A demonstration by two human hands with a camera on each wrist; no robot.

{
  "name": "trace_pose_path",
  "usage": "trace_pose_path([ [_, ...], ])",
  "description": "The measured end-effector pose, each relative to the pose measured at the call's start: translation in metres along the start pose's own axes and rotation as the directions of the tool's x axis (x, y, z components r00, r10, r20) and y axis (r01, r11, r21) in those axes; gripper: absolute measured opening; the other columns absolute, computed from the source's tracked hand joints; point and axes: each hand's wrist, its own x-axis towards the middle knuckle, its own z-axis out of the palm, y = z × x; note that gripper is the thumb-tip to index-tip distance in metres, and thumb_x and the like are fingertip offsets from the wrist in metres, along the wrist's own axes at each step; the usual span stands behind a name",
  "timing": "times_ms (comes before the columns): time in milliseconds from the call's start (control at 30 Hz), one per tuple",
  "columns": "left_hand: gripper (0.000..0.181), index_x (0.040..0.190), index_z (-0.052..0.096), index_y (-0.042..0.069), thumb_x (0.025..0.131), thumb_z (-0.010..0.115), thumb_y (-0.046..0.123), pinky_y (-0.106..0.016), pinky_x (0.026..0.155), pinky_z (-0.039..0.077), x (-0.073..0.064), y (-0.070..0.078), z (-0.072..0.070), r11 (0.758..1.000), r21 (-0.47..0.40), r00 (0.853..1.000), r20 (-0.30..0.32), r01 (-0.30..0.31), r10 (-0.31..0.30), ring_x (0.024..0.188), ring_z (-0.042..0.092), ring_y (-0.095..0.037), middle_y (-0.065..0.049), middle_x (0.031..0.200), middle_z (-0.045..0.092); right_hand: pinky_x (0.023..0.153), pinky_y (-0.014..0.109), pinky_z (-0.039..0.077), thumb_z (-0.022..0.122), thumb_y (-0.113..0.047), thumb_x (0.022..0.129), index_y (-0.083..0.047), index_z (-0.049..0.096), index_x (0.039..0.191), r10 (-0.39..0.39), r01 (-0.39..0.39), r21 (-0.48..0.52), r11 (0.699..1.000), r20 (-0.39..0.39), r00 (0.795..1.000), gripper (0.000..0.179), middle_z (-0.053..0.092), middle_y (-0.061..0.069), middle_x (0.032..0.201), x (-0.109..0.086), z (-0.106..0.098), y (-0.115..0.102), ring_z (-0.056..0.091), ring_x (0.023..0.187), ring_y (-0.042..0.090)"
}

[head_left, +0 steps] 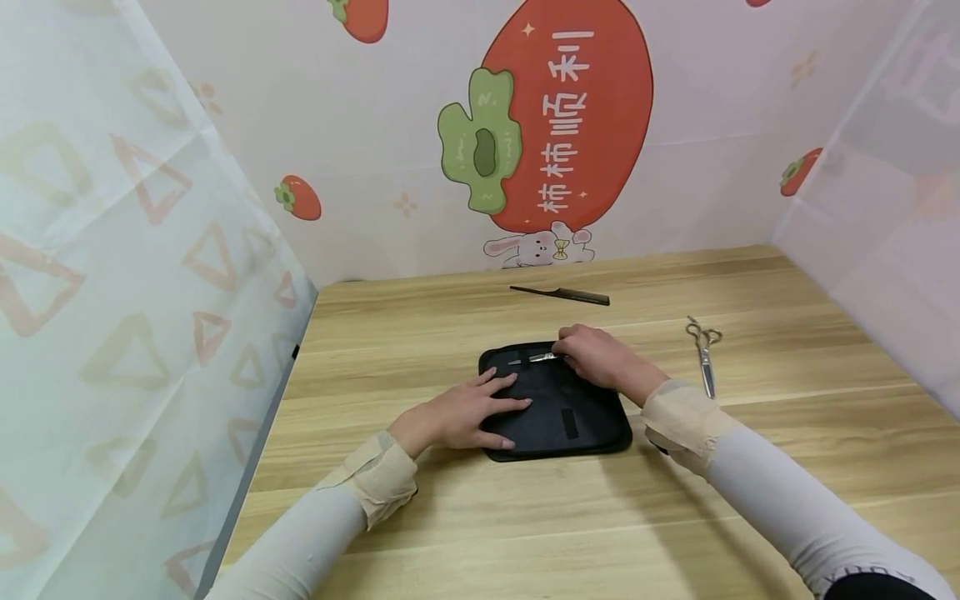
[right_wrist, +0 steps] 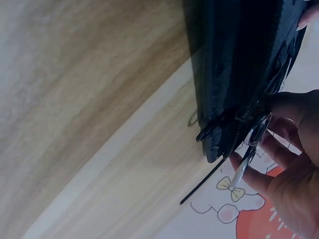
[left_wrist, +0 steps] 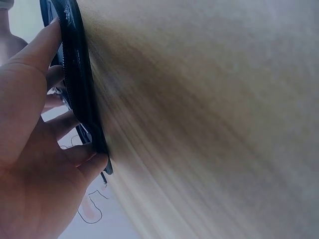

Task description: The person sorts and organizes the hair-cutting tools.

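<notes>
A black zip case [head_left: 536, 421] lies opened flat on the wooden table, with a dark patch on its inner face. Silver scissors [head_left: 540, 358] lie along its far edge, their blades passing under a black strap. My right hand [head_left: 600, 357] pinches the scissors at the handle end, mostly hidden by the fingers in the head view. In the right wrist view the metal finger rings [right_wrist: 256, 133] show between thumb and fingers. My left hand [head_left: 465, 412] rests with spread fingers on the case's left side, thumb near the front edge.
A dark rat-tail comb [head_left: 573, 294] lies toward the back of the table. Another pair of silver scissors [head_left: 705, 358] lies to the right of the case, beyond my right forearm. Printed cloth walls [head_left: 405, 150] border the table at the back and sides.
</notes>
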Motion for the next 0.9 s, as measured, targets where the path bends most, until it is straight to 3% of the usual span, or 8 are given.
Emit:
trace_pose_path([
  [233, 0.068, 0.158, 0.041, 0.033, 0.097, 0.062, 0.057, -0.057, 0.121, 0.025, 0.0007, -0.0015, 0.0019, 1.0, -0.002, 1.0, -0.004, 0.002, -0.002, 0.155, 0.011, -0.044, -0.012, 0.17, 0.019, 0.076, 0.043, 0.054, 0.065, 0.001, 0.096, -0.005, 0.075, 0.107, -0.039, 0.039, -0.02, 0.999, -0.017, 0.999, 0.015, 0.061, 0.008, 0.093, 0.0014, 0.0028, 0.0005, 0.061, 0.085, 0.027],
  [600, 0.069, 0.158, 0.04, 0.034, 0.097, 0.062, 0.058, -0.056, 0.122, 0.023, 0.0001, -0.0025, 0.0023, 1.0, -0.012, 1.0, 0.004, 0.013, -0.013, 0.156, 0.01, -0.042, -0.01, 0.17, 0.017, 0.087, 0.044, 0.054, 0.065, -0.002, 0.098, -0.001, 0.073, 0.116, -0.069, 0.07, 0.072, 0.995, -0.017, 0.997, 0.02, 0.063, 0.012, 0.109, 0.0006, 0.0043, 0.0082, 0.062, 0.097, 0.028],
  [900, 0.069, 0.158, 0.04, 0.033, 0.098, 0.062, 0.057, -0.056, 0.122, 0.023, 0.0003, -0.0019, 0.0011, 1.0, -0.02, 1.0, 0.008, 0.014, -0.014, 0.156, 0.01, -0.041, -0.011, 0.17, 0.017, 0.086, 0.046, 0.055, 0.066, -0.004, 0.098, -0.005, 0.074, 0.122, -0.003, 0.004, 0.087, 0.996, -0.01, 1.0, 0.025, 0.063, 0.011, 0.112, -0.004, 0.0018, 0.0062, 0.062, 0.102, 0.028],
])
